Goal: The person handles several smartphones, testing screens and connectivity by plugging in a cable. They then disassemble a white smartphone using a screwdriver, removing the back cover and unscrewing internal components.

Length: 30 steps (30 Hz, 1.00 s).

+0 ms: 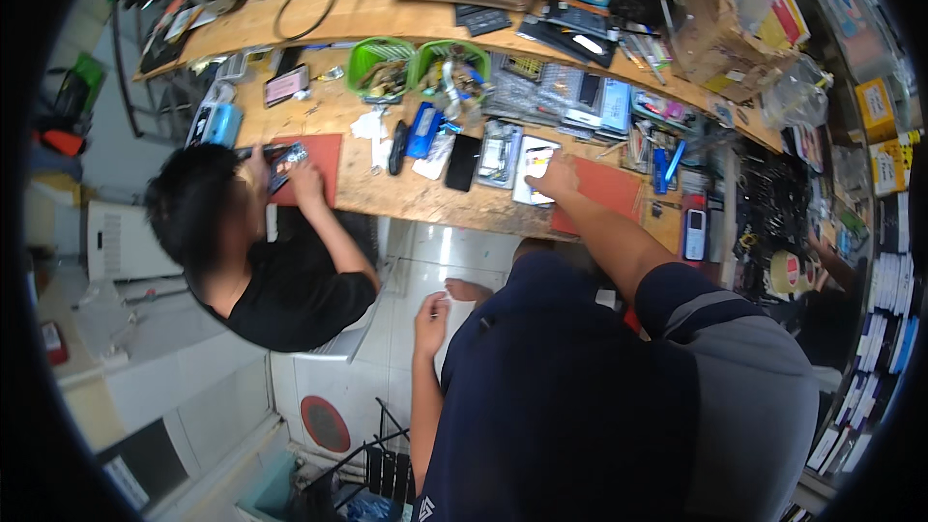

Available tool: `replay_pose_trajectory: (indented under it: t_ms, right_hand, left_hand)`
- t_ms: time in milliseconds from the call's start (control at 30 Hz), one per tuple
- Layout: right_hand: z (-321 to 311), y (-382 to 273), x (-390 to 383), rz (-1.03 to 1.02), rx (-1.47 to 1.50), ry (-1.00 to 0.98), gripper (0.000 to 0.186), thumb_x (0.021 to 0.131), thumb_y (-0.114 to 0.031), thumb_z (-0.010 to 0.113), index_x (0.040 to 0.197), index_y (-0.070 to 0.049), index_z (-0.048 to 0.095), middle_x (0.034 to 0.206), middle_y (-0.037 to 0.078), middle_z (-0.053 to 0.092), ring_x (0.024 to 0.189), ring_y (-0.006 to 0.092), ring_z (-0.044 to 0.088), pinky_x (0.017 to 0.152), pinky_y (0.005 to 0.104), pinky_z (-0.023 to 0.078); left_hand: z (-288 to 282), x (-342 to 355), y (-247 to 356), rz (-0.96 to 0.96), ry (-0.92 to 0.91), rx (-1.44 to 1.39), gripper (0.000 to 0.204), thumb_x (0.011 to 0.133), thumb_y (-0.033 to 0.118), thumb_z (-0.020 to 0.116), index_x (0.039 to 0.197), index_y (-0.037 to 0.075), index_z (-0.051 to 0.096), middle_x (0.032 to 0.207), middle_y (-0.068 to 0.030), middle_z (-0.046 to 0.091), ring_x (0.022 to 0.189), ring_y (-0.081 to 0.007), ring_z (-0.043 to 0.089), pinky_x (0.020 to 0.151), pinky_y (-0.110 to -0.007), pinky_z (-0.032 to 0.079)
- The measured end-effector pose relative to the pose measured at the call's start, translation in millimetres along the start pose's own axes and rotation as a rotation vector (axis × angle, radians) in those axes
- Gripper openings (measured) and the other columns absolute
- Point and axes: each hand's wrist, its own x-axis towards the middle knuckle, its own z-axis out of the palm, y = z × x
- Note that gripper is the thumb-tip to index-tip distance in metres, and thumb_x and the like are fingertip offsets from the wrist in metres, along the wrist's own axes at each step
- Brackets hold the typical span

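Note:
My right hand reaches onto the wooden workbench, fingers stretched over a phone with a bright white screen. The fingertips seem to touch the glass, and the phone lies flat. Left of it are a clear-cased item with small parts and a dark-screened phone. A red mat lies partly beneath my right forearm. Down at my side, above the floor, hangs my left hand with its fingers curled together. Something small and whitish shows at its fingertips, too small to name.
At the left a person in black handles a phone over another red mat. Two green baskets of parts stand behind. A raised wooden shelf crosses the back. Packed shelves line the right; a stool stands lower left.

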Motion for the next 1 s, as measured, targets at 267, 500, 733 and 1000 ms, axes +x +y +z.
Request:
replay_pose_trajectory:
  t_ms: [267, 500, 733, 1000]
  right_hand:
    - [36, 11, -1, 0.116, -0.017, -0.055, 0.105, 0.071, -0.038, 0.091, 0.149, 0.003, 0.034, 0.140, 0.025, 0.055, 0.129, 0.0402, 0.059, 0.101, 0.0475, 0.057]
    - [14, 48, -14, 0.032, 0.058, -0.055, 0.075, 0.068, -0.037, 0.091, 0.123, 0.006, 0.063, 0.130, 0.028, 0.062, 0.120, 0.0423, 0.065, 0.100, 0.0498, 0.056]
    - [-9, 61, -6, -0.039, 0.407, -0.177, 0.061, 0.069, -0.028, 0.090, 0.116, 0.005, 0.069, 0.099, 0.018, 0.075, 0.088, 0.0293, 0.074, 0.079, 0.0425, 0.059]
    - [-68, -23, -45, -0.321, 0.318, -0.741, 0.053, 0.075, -0.016, 0.085, 0.123, 0.001, 0.068, 0.097, 0.007, 0.073, 0.084, 0.0142, 0.068, 0.071, 0.0323, 0.056]
  left_hand:
    - [-183, -129, -130, -0.804, 0.888, -0.435, 0.016, 0.098, 0.019, 0.063, 0.103, 0.004, 0.067, 0.082, -0.0064, 0.065, 0.061, -0.0173, 0.060, 0.049, -0.029, 0.045]
    - [-116, -202, -149, -0.916, 0.851, -0.407, 0.019, 0.099, 0.020, 0.059, 0.103, 0.004, 0.067, 0.077, -0.0079, 0.065, 0.061, -0.0191, 0.062, 0.050, -0.033, 0.048]
    - [-52, -189, -144, -0.476, 0.321, 0.127, 0.025, 0.102, 0.025, 0.059, 0.112, 0.005, 0.069, 0.081, -0.0079, 0.068, 0.067, -0.0235, 0.065, 0.060, -0.039, 0.054]
    - [-101, -102, -4, -0.483, 0.615, -0.300, 0.028, 0.107, 0.016, 0.058, 0.130, 0.000, 0.063, 0.102, -0.0051, 0.069, 0.091, -0.0143, 0.064, 0.087, -0.029, 0.053]
